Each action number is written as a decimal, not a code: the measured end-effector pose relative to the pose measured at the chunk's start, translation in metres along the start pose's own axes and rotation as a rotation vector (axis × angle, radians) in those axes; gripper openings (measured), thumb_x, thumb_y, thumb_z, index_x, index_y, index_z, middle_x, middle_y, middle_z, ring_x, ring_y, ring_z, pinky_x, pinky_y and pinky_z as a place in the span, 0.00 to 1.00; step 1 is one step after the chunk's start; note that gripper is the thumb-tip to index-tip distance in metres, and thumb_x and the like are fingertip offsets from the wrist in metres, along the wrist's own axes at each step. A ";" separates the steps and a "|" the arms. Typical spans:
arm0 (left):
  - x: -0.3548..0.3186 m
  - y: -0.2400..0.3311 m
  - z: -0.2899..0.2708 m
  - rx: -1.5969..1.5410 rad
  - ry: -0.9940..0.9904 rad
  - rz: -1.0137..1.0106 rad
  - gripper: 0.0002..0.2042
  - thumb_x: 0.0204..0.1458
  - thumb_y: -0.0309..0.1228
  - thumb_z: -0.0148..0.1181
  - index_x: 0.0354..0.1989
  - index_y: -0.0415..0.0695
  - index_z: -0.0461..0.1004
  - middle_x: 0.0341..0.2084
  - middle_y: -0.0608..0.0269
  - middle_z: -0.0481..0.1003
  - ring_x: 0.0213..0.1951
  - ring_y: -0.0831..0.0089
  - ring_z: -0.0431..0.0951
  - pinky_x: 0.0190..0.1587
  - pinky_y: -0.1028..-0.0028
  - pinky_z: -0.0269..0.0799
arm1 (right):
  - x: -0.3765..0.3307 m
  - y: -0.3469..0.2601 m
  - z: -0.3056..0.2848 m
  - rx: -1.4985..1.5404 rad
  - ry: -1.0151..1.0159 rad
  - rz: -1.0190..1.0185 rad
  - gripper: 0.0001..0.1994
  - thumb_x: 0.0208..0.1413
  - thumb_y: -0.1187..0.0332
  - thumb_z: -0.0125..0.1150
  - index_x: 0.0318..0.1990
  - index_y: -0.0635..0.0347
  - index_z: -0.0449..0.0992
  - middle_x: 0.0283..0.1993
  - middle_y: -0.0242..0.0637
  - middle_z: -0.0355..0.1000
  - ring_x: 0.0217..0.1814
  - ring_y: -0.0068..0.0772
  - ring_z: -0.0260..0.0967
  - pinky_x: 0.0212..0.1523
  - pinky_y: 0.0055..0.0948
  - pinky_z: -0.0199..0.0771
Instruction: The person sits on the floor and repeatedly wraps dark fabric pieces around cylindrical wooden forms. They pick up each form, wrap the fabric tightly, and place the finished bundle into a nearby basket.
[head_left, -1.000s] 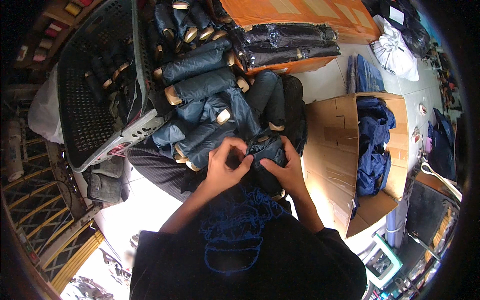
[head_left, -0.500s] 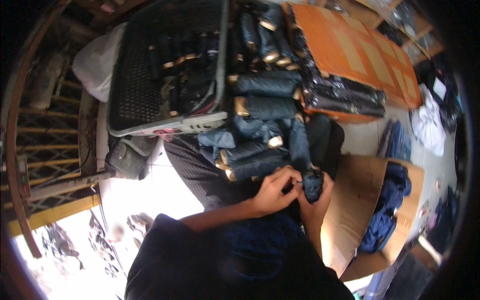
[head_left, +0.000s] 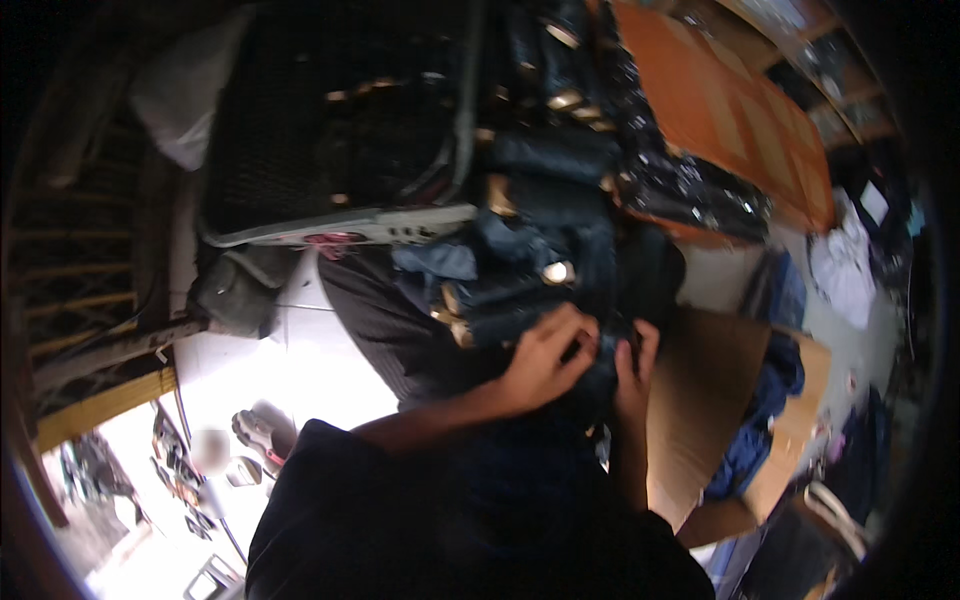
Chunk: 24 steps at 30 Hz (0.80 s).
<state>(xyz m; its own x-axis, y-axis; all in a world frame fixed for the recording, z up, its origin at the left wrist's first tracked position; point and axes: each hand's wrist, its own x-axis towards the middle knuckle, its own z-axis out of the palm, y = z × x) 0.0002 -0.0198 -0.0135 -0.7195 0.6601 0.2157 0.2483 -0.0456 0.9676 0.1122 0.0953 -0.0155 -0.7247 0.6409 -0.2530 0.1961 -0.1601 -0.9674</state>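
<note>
Both my hands are at a dark blue-black roll [head_left: 592,388] in front of my lap; its surface is blurred and its kind unclear. My left hand [head_left: 548,355] has bent fingers pinched together at the roll's upper end. On the roll's right side, my right hand [head_left: 633,375] curves its thumb and fingers against it. Beyond my hands, across my legs, lies a pile of similar dark rolls [head_left: 555,210] with tan ends. A crumpled dark piece [head_left: 435,262] sits at the pile's left edge.
A large dark perforated basket [head_left: 340,222] with more rolls stands at the far left. An orange taped carton [head_left: 720,110] rests at the far right. Near my right arm, an open cardboard box [head_left: 705,400] contains blue cloth [head_left: 745,455]. A grey bag-like item [head_left: 240,290] lies left.
The roll's rounded end, facing up between my hands before, has tipped, and its body now extends toward my torso. My right fingers have loosened and straightened somewhat. The whole view has shifted slightly.
</note>
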 end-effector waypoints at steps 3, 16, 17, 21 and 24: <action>0.004 -0.006 0.002 0.088 0.091 0.063 0.08 0.42 0.16 0.56 0.31 0.39 0.68 0.28 0.56 0.70 0.32 0.63 0.73 0.35 0.71 0.69 | 0.003 0.012 0.002 -0.047 0.062 -0.046 0.16 0.56 0.75 0.53 0.51 0.60 0.62 0.50 0.36 0.61 0.53 0.26 0.58 0.56 0.26 0.56; 0.012 -0.016 0.013 -0.206 0.010 -0.320 0.04 0.50 0.18 0.55 0.33 0.38 0.68 0.23 0.66 0.69 0.27 0.82 0.69 0.30 0.79 0.65 | 0.000 0.007 0.011 -0.068 0.219 -0.129 0.12 0.55 0.75 0.56 0.45 0.60 0.63 0.43 0.34 0.63 0.46 0.24 0.62 0.49 0.22 0.61; 0.013 -0.017 0.012 -0.198 -0.013 -0.309 0.05 0.50 0.18 0.55 0.34 0.38 0.69 0.23 0.67 0.70 0.27 0.82 0.69 0.30 0.79 0.65 | -0.001 0.007 0.011 -0.052 0.236 -0.115 0.11 0.55 0.75 0.56 0.44 0.60 0.63 0.43 0.34 0.64 0.46 0.24 0.62 0.50 0.22 0.61; 0.031 -0.018 -0.009 -0.137 -0.281 -0.191 0.05 0.51 0.17 0.54 0.35 0.39 0.71 0.26 0.69 0.69 0.31 0.83 0.69 0.36 0.81 0.65 | -0.002 0.015 0.005 -0.060 0.231 -0.096 0.10 0.56 0.75 0.55 0.43 0.60 0.64 0.41 0.34 0.63 0.45 0.23 0.61 0.48 0.22 0.60; 0.036 -0.017 -0.010 0.022 -0.244 -0.105 0.04 0.49 0.17 0.56 0.32 0.39 0.72 0.24 0.67 0.71 0.27 0.82 0.70 0.32 0.81 0.65 | -0.002 0.017 0.007 -0.074 0.217 -0.105 0.09 0.56 0.74 0.55 0.43 0.59 0.64 0.40 0.34 0.63 0.44 0.23 0.61 0.47 0.22 0.60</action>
<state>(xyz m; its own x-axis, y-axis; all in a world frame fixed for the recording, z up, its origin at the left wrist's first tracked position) -0.0365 -0.0027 -0.0205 -0.5652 0.8217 0.0733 0.1958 0.0473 0.9795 0.1125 0.0862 -0.0311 -0.5863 0.7987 -0.1352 0.1807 -0.0338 -0.9830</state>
